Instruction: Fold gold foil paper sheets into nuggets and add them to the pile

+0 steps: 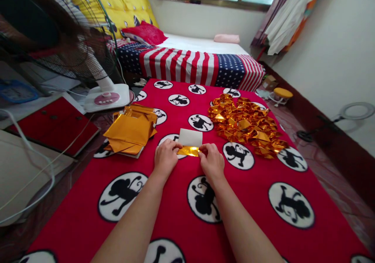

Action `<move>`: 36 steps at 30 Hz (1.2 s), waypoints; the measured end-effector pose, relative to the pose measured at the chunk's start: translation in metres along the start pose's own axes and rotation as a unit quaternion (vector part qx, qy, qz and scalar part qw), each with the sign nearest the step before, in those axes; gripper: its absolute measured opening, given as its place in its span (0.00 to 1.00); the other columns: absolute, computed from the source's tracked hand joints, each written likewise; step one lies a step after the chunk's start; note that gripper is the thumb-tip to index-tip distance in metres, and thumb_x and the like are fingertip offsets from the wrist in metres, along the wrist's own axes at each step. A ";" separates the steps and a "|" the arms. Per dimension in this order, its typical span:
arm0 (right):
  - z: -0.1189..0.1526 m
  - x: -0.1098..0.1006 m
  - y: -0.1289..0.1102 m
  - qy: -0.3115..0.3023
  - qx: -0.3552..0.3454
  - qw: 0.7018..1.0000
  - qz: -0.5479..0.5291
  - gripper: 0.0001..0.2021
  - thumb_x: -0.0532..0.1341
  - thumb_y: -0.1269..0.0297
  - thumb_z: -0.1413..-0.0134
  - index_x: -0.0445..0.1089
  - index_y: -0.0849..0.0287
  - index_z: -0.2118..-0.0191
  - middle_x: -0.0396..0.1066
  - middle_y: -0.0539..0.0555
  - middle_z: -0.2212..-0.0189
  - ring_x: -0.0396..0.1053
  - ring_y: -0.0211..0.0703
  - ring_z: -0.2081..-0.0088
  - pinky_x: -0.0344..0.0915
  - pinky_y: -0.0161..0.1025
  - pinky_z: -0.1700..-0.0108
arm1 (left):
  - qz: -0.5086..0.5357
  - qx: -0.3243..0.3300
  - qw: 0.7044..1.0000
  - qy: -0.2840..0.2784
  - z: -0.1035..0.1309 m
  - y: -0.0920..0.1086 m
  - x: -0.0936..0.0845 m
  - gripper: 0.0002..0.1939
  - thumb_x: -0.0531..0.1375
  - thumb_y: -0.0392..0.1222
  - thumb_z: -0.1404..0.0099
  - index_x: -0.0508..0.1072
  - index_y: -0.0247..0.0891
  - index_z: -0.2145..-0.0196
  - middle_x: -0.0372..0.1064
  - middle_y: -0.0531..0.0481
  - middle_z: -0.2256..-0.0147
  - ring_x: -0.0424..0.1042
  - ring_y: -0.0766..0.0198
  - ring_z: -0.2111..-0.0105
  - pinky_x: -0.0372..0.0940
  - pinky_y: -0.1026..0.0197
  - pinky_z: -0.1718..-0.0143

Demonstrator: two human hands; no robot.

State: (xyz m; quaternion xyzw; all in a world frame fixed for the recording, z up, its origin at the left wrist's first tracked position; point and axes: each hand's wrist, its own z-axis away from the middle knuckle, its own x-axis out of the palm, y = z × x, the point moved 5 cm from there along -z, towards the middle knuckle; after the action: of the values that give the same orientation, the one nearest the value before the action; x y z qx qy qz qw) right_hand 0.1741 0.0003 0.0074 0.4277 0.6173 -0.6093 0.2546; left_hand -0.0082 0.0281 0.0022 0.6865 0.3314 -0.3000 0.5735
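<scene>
A sheet of gold foil paper (191,137) lies at the middle of the red cloth, its pale back side up. Its near edge is folded over into a shiny gold strip. My left hand (166,155) pinches the left end of that fold, and my right hand (212,160) pinches the right end. Left of my hands sits a stack of flat gold paper (130,132). To the right is a heap of folded gold paper pieces (244,124).
The red tablecloth (243,200) has monkey prints in white circles. An electric fan (108,95) stands at the left, close to the paper stack. Beyond the table is a bed (187,64) with a flag-patterned cover. A stool (283,93) and a ring light (356,111) are on the right.
</scene>
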 end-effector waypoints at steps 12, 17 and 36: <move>0.006 0.000 -0.003 0.049 -0.046 0.997 0.033 0.06 0.58 0.68 0.43 0.70 0.56 0.62 0.70 0.51 0.62 0.68 0.43 0.61 0.55 0.39 0.62 | -0.059 0.007 0.997 0.047 0.004 0.009 -0.002 0.10 0.57 0.35 0.40 0.78 0.44 0.67 0.73 0.49 0.63 0.71 0.58 0.60 0.62 0.58 0.59; 0.006 0.001 -0.004 0.043 -0.041 0.997 0.042 0.06 0.57 0.68 0.43 0.70 0.56 0.61 0.70 0.52 0.61 0.68 0.43 0.60 0.55 0.38 0.61 | -0.059 0.011 0.996 0.060 0.005 0.010 -0.002 0.09 0.57 0.36 0.40 0.78 0.44 0.67 0.73 0.49 0.64 0.72 0.58 0.60 0.63 0.58 0.59; 0.005 0.001 -0.004 0.053 -0.041 0.997 0.046 0.06 0.56 0.68 0.44 0.70 0.56 0.62 0.70 0.52 0.62 0.68 0.43 0.62 0.55 0.38 0.62 | -0.071 0.014 0.995 0.067 0.004 0.012 0.000 0.11 0.64 0.52 0.42 0.78 0.43 0.70 0.72 0.49 0.66 0.71 0.57 0.61 0.62 0.58 0.60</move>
State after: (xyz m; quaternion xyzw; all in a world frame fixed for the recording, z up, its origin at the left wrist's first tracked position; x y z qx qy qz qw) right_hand 0.1691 -0.0039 0.0078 0.4764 0.6341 -0.5477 0.2665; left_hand 0.0013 0.0224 0.0083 0.6876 0.4131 -0.2977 0.5176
